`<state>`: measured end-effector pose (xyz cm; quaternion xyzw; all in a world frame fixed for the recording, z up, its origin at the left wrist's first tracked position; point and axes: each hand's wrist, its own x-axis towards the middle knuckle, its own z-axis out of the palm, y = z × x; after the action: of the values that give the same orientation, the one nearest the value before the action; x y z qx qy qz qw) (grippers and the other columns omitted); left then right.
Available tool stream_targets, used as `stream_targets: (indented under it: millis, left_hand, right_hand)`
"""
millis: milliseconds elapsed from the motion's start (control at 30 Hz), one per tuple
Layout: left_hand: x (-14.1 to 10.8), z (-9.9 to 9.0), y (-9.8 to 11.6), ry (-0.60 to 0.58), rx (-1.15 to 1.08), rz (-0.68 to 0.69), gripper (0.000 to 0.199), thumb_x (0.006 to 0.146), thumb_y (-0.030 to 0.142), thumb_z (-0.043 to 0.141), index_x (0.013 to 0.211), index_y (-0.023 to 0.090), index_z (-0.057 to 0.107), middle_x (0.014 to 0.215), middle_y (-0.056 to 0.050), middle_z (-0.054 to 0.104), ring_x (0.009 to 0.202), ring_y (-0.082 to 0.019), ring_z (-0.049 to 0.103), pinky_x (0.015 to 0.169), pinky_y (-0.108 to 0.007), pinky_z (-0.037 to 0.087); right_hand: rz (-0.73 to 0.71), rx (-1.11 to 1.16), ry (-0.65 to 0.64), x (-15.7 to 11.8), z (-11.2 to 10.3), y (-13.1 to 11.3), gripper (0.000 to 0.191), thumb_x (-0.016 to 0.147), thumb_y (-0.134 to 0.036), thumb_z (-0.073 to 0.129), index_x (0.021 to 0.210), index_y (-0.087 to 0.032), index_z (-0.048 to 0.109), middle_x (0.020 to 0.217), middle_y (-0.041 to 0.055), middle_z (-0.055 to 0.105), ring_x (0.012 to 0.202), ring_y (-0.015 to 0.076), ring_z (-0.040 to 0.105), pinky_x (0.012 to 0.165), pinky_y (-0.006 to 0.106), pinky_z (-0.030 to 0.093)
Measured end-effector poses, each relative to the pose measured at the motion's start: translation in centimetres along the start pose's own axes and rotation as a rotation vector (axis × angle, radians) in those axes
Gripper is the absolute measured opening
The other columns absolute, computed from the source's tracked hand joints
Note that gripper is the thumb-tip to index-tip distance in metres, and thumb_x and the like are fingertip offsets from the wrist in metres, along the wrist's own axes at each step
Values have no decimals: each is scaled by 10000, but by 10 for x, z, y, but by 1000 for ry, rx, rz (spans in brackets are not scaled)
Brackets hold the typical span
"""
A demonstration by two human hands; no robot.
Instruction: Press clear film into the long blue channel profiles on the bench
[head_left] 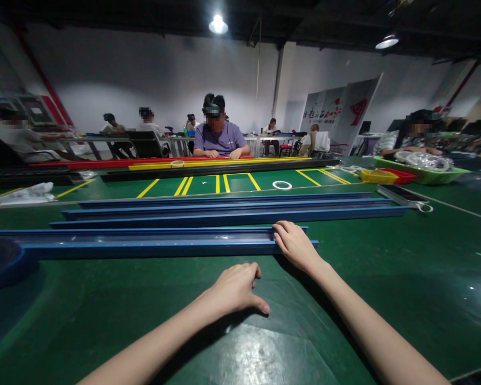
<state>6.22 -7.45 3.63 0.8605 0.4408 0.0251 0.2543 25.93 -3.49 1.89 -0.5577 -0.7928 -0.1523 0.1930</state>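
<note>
A long blue channel rail lies across the green table in front of me, its open trough facing up. Over its right end rests my right hand, fingers hooked across the trough and gripping it. My left hand hovers nearer to me, apart from the rail, with thumb and fingers spread and nothing between them. Just beyond, more blue channel rails lie side by side, roughly parallel to the first.
A dark blue rounded object stands at the left. Farther back are a white ring, a phone-like device, black rails and a green basket of clear-wrapped items. A person in purple sits opposite.
</note>
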Motion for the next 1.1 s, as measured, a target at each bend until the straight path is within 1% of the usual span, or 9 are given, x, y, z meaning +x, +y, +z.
stream_targets:
  millis: [133,233,300,433,500,567,700,867,1100]
  left_hand:
    - [-1,-21,-5,-48,-37,-53,353,577,415,677,859,217,596,687,23,608,663,-157,555,542,-215,341]
    - [0,-37,-14,-97,-109,-42,243,621,381,625,766,186,624,646,12,596,582,-126,527,504,-205,332]
    - [2,-45,-21,-174,-232,-14,238,649,374,579,758,166,620,612,12,581,537,-110,501,487,-200,337]
    - [2,-56,-35,-221,-362,5,285,640,408,563,748,147,596,570,20,549,511,-98,472,473,-197,348]
    - [0,-62,-40,-234,-358,-11,308,627,433,573,736,145,589,550,25,530,504,-97,463,468,-199,346]
    - [-2,-69,-46,-269,-347,-23,323,625,453,573,715,144,583,537,29,513,495,-95,454,470,-204,346]
    - [-8,-85,-59,-321,-331,-51,349,637,498,556,663,149,546,538,28,505,503,-100,462,498,-218,361]
    - [-20,-106,-72,-282,-304,-58,287,622,435,572,634,154,517,589,20,528,580,-115,489,553,-218,378]
    - [-35,-128,-82,-159,-101,-183,256,627,427,499,630,174,538,630,10,572,644,-144,523,582,-219,376]
  right_hand:
    - [-35,190,92,-2,-12,-14,294,859,-262,365,1058,-113,521,1081,136,543,1022,219,460,879,353,358]
    - [-92,450,19,-3,-24,-28,252,861,-252,357,996,-141,538,963,98,593,909,177,520,813,315,400]
    - [-116,646,-147,-4,-29,-36,237,839,-292,412,993,-159,535,871,62,617,784,148,555,717,277,431]
    - [-87,929,-627,-6,-33,-41,265,792,-367,477,943,-161,547,581,-27,553,509,99,506,508,218,400]
    - [-57,961,-739,-5,-34,-37,230,784,-354,477,836,-148,564,533,-42,499,449,77,441,451,197,348]
    - [-45,894,-701,-4,-36,-30,201,778,-323,473,752,-145,565,541,-37,489,462,72,408,445,190,308]
    - [-22,539,-472,-1,-49,-13,179,784,-276,442,708,-173,568,567,-21,530,511,89,427,481,204,265]
    - [81,80,-258,-4,-58,8,174,794,-300,416,796,-215,567,626,4,603,551,130,510,483,219,218]
    - [102,-210,-72,-8,-50,15,239,841,-324,343,825,-210,552,742,35,659,556,149,549,476,244,193]
